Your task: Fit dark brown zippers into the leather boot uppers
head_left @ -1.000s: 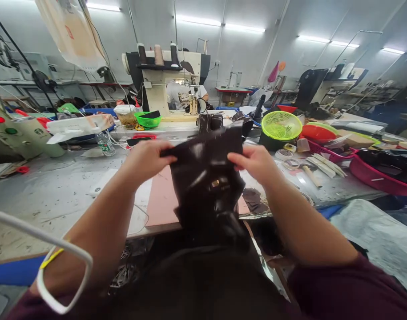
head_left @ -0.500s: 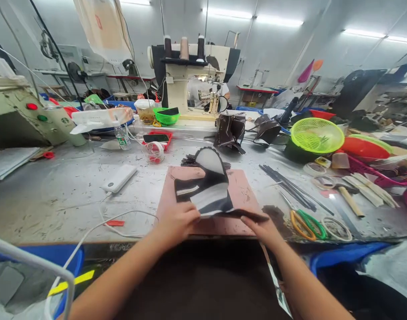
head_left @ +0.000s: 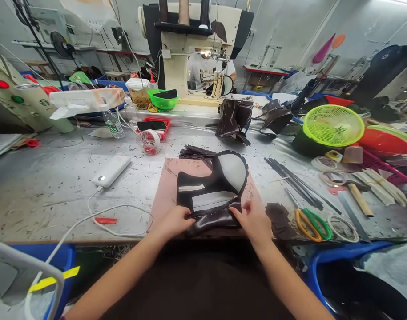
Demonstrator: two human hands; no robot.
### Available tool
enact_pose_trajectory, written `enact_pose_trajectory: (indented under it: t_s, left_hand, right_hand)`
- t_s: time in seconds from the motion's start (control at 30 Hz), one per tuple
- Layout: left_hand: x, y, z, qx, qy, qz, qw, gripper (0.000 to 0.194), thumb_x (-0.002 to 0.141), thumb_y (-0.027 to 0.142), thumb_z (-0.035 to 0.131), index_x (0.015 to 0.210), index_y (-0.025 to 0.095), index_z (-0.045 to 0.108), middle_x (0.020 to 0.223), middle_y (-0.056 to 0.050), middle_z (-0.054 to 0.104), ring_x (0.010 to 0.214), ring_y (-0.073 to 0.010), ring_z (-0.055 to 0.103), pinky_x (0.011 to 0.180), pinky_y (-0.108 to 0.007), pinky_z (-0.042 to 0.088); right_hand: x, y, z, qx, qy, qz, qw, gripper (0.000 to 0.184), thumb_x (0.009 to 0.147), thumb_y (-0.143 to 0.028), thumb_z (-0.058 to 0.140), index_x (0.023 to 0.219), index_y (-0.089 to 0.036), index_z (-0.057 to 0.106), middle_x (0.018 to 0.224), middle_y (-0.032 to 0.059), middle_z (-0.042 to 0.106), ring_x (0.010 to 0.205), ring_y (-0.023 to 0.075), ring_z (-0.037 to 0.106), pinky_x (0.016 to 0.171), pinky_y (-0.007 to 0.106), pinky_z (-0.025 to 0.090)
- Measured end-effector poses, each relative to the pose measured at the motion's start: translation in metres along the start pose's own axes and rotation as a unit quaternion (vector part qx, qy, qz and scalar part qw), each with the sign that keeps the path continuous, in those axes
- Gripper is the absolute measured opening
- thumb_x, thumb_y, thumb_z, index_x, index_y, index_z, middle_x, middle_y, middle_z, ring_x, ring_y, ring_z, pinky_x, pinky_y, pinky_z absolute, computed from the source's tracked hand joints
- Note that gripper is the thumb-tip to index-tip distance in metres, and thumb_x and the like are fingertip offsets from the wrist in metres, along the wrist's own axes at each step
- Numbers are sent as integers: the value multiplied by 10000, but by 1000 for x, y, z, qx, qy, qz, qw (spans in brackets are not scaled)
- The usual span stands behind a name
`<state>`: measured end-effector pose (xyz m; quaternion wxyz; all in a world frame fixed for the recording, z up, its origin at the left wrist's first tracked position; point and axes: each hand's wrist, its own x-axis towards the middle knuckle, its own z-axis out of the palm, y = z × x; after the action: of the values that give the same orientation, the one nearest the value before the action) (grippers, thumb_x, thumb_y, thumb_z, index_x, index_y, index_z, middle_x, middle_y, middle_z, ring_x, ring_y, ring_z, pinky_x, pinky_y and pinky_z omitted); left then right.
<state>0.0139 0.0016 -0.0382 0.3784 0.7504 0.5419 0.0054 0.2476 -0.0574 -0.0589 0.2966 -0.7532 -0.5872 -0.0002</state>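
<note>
A dark leather piece (head_left: 203,178) lies on a pink board (head_left: 163,182) in front of me, its pale backing showing around a rounded, scallop-edged flap. Its near edge is folded over, with the shiny brown outer face (head_left: 216,221) turned up. My left hand (head_left: 178,220) pinches the left end of this fold between thumb and fingers. At the right end, my right hand (head_left: 255,218) grips the fold with thumb and forefinger, the other fingers curled. Behind the piece sits a bundle of dark strips (head_left: 193,151), partly covered by it.
Scissors (head_left: 310,222), a hammer (head_left: 360,200) and dark strips (head_left: 290,182) lie to the right. A white power bank (head_left: 111,171) with its cable is on the left. Stitched brown leather pieces (head_left: 233,120) and a sewing machine (head_left: 176,49) stand behind, with a person beyond.
The near edge of the leather piece has been folded over, showing its shiny brown face. The piece now lies flatter, its rounded flap farther right. My right hand has moved inward; the view has tilted down.
</note>
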Motion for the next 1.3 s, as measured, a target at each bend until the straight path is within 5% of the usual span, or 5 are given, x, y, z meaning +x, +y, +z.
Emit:
enact_pose_trajectory:
  t_s: [0.23, 0.53, 0.8, 1.0, 1.3]
  left_hand:
    - [0, 1, 7, 26, 7, 14, 1000, 154, 695, 306, 488, 684, 180, 576, 667, -3, 605, 616, -149, 546, 500, -224, 313]
    - [20, -9, -40, 16, 181, -33, 983, 416, 652, 556, 569, 836, 183, 585, 811, -55, 634, 721, -221, 574, 581, -288, 398]
    - [28, -3, -20, -48, 181, 217, 958, 260, 733, 80, 470, 875, 219, 638, 885, 3, 660, 863, -133, 573, 791, -243, 436]
    - [-34, -34, 19, 183, 351, 369, 841, 138, 821, 211, 488, 871, 189, 615, 886, -36, 652, 831, -164, 546, 734, -294, 409]
    - [-43, -50, 38, 263, 294, 358, 846, 187, 869, 270, 420, 904, 186, 583, 881, -44, 619, 896, -159, 554, 769, -294, 391]
  right_hand:
    - [2, -64, 1, 228, -197, -253, 919, 124, 814, -234, 431, 743, -189, 522, 683, 24, 574, 630, 138, 522, 599, 249, 407]
    - [8, -84, 32, 353, -449, 43, 820, 115, 773, -242, 426, 666, -200, 437, 521, -60, 444, 481, 94, 418, 498, 218, 357]
    - [20, -85, 38, 477, -432, 234, 729, 352, 727, -494, 391, 701, -171, 529, 421, -65, 405, 355, 60, 294, 373, 195, 157]
    - [18, -88, 35, 465, -376, 276, 753, 189, 531, -293, 610, 535, -166, 470, 424, -70, 401, 402, 55, 322, 388, 196, 204]
    - [8, -95, 37, 246, -387, 221, 861, 260, 662, -379, 597, 523, -159, 590, 518, 35, 607, 513, 160, 564, 524, 268, 420]
